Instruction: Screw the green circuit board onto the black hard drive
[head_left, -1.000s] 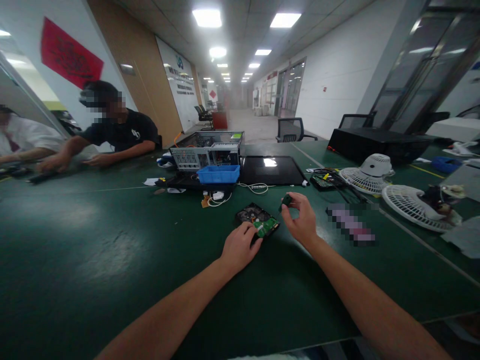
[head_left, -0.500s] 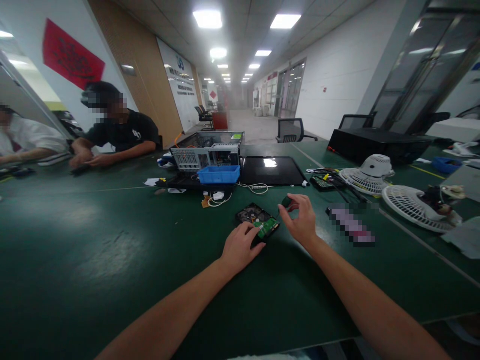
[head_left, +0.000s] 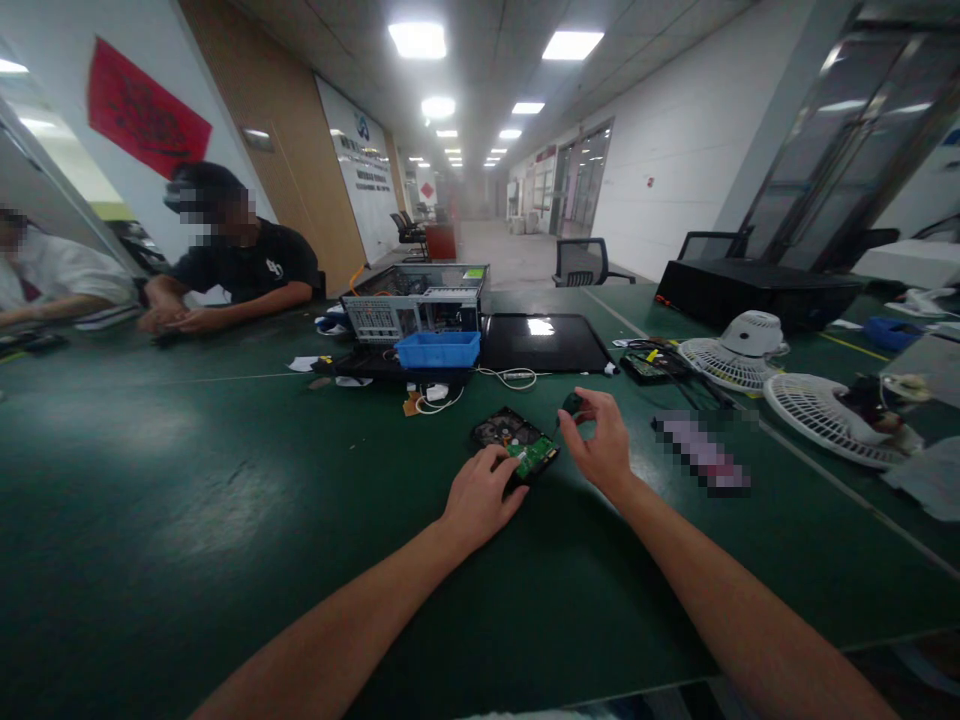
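One hard disk drive (head_left: pixel 517 437) is lying on the green tabletop (head_left: pixel 225 480), the half-open left hand (head_left: pixel 478 492) resting on its near side, the right hand (head_left: pixel 602 445) pinching a screwdriver (head_left: pixel 572 403) beside it. Probably dense and stiff, it is offering its sides for gripping, sparing the likely fragile circuit board (head_left: pixel 536 456).

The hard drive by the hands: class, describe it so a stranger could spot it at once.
On the green table, find the open computer case and the blue tray before it. Nearer the viewer and slightly right lies the dark hard drive, green circuit board showing. Unlike the similar-looking unit beside the white fan, it has the left hand on it.
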